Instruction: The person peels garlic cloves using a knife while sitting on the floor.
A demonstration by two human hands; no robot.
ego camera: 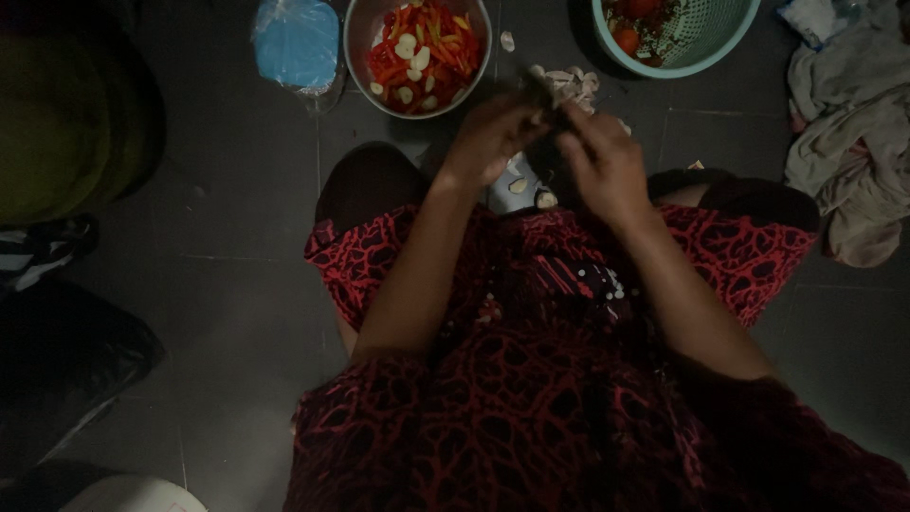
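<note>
From the head view, the left hand (493,137) and the right hand (607,161) meet just above the lap, fingers curled inward around something small and pale, most likely a garlic clove (548,95), though the dim light hides the grip itself, so whether either hand pinches it I cannot tell. The clove sits between the fingertips, at the far end of both hands, slightly nearer the right; its long axis is too blurred to read. Just beyond lies a small heap of pale garlic skins (569,83) on the dark tiled floor (237,190). Farther out stands a metal bowl (357,38) of sliced red chillies and garlic slices, nearer the left hand, and a teal colander (701,59) holding tomatoes, nearer the right. A blue round lid in clear plastic wrap (296,43) lies left of the bowl; crumpled grey cloth (848,142) lies at the right edge.
</note>
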